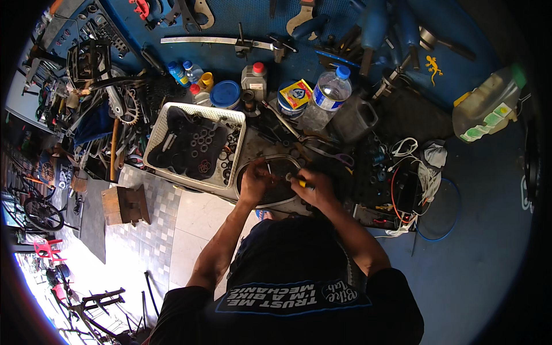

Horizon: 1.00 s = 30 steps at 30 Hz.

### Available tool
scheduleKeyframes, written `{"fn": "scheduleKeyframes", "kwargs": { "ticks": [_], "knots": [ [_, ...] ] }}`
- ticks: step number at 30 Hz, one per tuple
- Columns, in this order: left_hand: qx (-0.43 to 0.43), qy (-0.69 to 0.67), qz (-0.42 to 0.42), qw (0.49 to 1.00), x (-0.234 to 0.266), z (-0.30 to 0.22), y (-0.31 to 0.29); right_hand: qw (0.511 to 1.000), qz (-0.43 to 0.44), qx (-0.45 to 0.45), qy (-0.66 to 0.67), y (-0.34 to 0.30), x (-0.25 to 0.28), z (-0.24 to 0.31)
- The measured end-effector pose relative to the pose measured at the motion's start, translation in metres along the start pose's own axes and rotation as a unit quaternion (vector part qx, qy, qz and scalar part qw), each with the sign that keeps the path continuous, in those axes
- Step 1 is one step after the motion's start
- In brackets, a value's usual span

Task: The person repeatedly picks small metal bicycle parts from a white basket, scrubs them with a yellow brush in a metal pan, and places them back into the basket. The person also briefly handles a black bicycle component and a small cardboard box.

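The right hand (313, 188) has its fingers curled round a tool with a yellow handle (306, 184), held low and angled inward, presumably so that its working end points at whatever lies between the two hands. The left hand (256, 181) is bunched, thumb and fingertips drawn together toward the tool; I cannot tell what, if anything, they pinch, because the fingers and the shade hide it.

Both hands are over the round tray (282, 166), the left above its left side and the right at its right edge. That places the yellow-handled tool at the tray's right side. Working there would probably let small bits drop inside the pale rim instead of rolling away. The tray's dark inside is too dim to read.

Just left of the tray stands a white basket (155, 135) with a dark liner (183, 154) and metal rings (201, 140) lying in it, likely grouped there to keep small parts together and within reach. Beyond the tray, toward the wall, are a tub with a blue lid (225, 95), a grey bottle with a red cap (255, 80) and a clear bottle with a blue cap (329, 99), perhaps set back to leave elbow room. Well to the tray's right lies a tangle of white cables (405, 146).
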<state>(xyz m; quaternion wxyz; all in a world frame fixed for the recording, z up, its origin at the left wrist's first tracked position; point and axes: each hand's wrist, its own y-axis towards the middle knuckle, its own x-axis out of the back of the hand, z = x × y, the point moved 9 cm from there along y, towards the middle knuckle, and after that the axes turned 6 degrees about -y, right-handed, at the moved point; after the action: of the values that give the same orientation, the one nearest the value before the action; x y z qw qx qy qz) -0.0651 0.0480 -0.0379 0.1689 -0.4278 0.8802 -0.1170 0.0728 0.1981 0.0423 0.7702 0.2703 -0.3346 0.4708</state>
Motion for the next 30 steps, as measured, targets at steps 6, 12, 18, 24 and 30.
{"fn": "scheduleKeyframes", "kwargs": {
  "ticks": [6, 12, 18, 24, 30],
  "knots": [
    [0.09, -0.035, 0.061, 0.993, -0.015, 0.005, -0.008, 0.978, -0.033, 0.12, 0.166, 0.018, 0.015, 0.051],
    [0.126, -0.101, 0.081, 0.984, -0.009, 0.011, -0.011, 0.978, -0.02, 0.041, 0.206, 0.017, 0.006, 0.033],
    [0.144, -0.131, 0.068, 0.979, -0.009, 0.005, -0.018, 0.978, -0.021, 0.032, 0.205, 0.018, 0.006, 0.03],
    [0.133, -0.155, 0.071, 0.976, -0.009, -0.003, -0.022, 0.982, 0.027, -0.042, 0.184, 0.015, -0.006, 0.002],
    [0.144, -0.158, 0.075, 0.974, -0.006, 0.003, -0.018, 0.988, 0.008, -0.037, 0.151, 0.008, -0.004, -0.002]
  ]
}}
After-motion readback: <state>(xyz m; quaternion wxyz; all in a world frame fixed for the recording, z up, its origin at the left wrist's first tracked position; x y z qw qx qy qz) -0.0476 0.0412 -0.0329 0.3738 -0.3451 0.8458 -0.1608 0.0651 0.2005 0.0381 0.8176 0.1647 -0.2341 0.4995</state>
